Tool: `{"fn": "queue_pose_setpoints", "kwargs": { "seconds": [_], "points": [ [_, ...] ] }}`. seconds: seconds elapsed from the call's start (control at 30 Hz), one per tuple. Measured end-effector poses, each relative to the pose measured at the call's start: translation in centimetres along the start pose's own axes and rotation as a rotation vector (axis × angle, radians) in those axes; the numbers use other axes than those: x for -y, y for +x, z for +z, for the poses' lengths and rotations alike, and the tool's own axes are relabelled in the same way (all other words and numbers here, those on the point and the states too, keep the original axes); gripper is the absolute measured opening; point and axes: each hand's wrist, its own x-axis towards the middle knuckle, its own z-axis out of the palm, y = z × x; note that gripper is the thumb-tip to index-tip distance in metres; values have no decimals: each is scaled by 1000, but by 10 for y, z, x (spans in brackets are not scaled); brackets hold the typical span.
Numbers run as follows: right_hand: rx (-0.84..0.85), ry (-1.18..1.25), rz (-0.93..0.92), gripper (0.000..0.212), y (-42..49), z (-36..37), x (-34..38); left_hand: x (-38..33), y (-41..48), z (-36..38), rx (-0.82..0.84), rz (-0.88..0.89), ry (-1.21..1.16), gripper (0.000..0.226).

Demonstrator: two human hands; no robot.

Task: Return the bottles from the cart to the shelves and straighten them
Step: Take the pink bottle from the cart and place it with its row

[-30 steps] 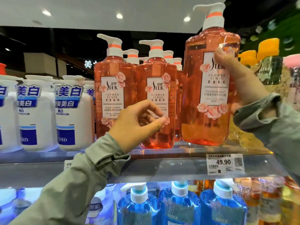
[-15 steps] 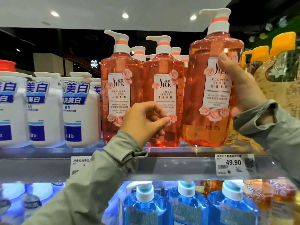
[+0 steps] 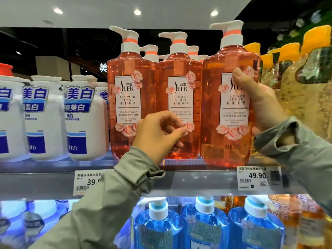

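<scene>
At the shelf (image 3: 206, 180), right hand (image 3: 258, 105) holds pink bottle (image 3: 228, 87).

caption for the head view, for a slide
Right hand grips a pink body wash bottle at the shelf; left hand hovers curled nearby

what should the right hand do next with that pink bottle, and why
Probably ease the held pink bottle back a touch, then let go. The right hand grips it with the label facing forward, but its base looks nearer the shelf front edge than the middle pink bottle.
</scene>
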Motion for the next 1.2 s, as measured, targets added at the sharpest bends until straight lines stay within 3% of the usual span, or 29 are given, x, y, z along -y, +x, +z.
{"fn": "queue_pose_setpoints", "kwargs": {
  "seconds": [0.13, 0.33, 0.53, 0.67, 0.8, 0.93, 1.2],
  "points": [
    [-23, -83, -28, 71, 1, -4, -7, 2, -4, 0, -9, 14, -23, 9],
    [10, -150, -91, 38, -11, -12, -19, 2, -4, 0, 14, 21, -60, 6],
    [34, -145, -132, 37, -11, -8, -22, 2, -3, 2, 0, 18, -109, 6],
    [34, -142, -125, 22, -12, -9, -21, 1, -3, 2, 9, 26, -104, 6],
    [40, -145, -89, 48, -12, -9, -21, 0, -4, 0, 21, 29, -87, 6],
    [57, -176, -106, 43, -17, -16, -27, -1, -6, 1, 12, 45, -53, 7],
    [19, -305, -124, 61, -36, -19, -28, 1, -10, 0, 37, 66, -22, 7]
  ]
}}
